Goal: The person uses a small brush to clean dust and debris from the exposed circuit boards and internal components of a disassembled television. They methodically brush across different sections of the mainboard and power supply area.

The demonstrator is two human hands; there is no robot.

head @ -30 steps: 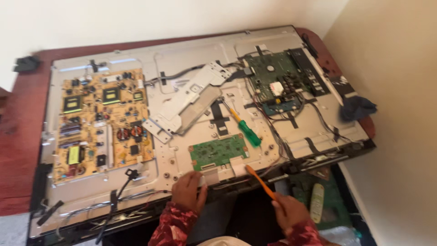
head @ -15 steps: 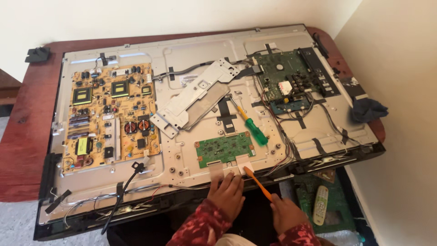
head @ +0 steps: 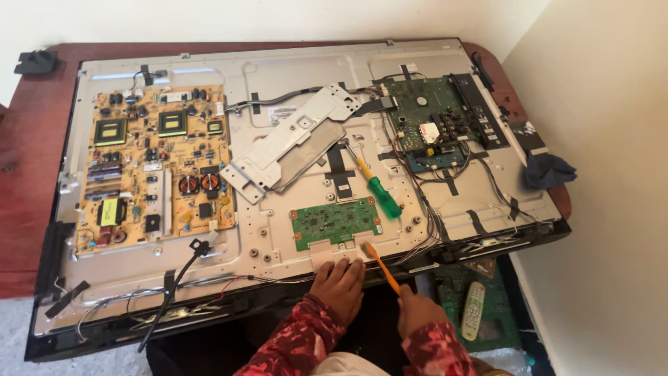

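Altogether 3 circuit boards (head: 337, 222), 2 screwdrivers (head: 376, 189); right hand (head: 416, 312) holds 1

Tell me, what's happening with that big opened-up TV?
A person is working on a TV that lies face down on a red-brown table with its back cover off. The left hand presses on the metal just below the small green board. The right hand holds an orange tool, its tip at that board's lower corner. A green screwdriver lies loose above it, beside a detached metal bracket. A big yellow board sits at the left.
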